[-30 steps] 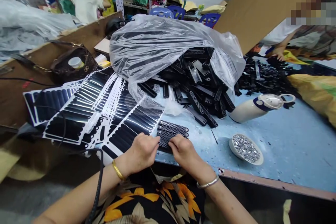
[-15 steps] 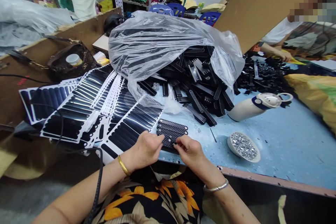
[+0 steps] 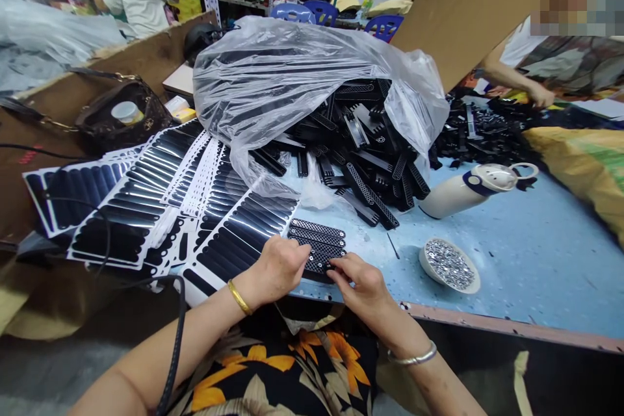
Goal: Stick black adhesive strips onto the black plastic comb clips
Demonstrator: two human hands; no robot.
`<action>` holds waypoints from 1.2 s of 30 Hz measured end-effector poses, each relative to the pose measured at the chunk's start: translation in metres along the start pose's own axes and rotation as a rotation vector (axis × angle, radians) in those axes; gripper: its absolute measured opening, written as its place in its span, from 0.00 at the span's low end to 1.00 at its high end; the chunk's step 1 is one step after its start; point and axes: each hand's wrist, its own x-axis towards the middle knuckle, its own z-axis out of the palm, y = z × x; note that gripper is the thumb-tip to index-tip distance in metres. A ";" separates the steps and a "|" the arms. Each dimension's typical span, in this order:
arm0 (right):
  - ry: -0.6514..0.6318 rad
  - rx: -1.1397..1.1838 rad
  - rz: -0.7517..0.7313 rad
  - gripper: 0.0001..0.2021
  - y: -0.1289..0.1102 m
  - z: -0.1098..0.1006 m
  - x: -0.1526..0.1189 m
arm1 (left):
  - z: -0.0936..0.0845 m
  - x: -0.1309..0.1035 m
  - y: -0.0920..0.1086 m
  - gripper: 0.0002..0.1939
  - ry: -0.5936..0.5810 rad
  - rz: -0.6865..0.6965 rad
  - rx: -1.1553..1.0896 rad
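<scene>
Several black strips with a textured pattern point(image 3: 318, 234) lie side by side at the table's front edge, with small silvery pieces on their surface. My left hand point(image 3: 283, 266) is closed at their left side, its fingertips over the strips; whatever it may hold is hidden. My right hand point(image 3: 361, 278) has thumb and forefinger pinched at the strips' right end, around something too small to name. To the right stands a white bowl point(image 3: 423, 264) filled with small shiny metal pieces point(image 3: 449, 264).
A clear plastic bag point(image 3: 273, 58) spills black parts point(image 3: 370, 175) behind the strips. Sheets of black stickers point(image 3: 238, 234) spread to the left. A bottle point(image 3: 451, 196) lies tilted at the right. A co-worker's hand point(image 3: 542, 95) is by another black pile. A cable point(image 3: 181, 331) hangs near my left forearm.
The whole view has shifted slightly. My hands stay at the strips, with the right fingertips moved a little at their right end. The co-worker's hand at the right has moved.
</scene>
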 end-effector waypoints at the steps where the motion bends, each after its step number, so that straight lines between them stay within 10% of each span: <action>1: 0.020 -0.014 -0.006 0.08 -0.001 0.000 -0.001 | 0.001 0.003 -0.002 0.09 -0.015 0.002 0.007; 8: 0.144 -0.128 -0.066 0.08 -0.009 -0.001 -0.013 | 0.005 0.022 -0.009 0.09 -0.168 0.080 0.026; 20: 0.190 -0.142 -0.107 0.07 -0.011 0.009 -0.023 | -0.007 -0.024 -0.037 0.10 0.020 -0.092 -0.175; 36: 0.191 -0.125 -0.099 0.07 -0.016 0.008 -0.026 | -0.006 -0.026 -0.035 0.14 0.080 -0.022 -0.121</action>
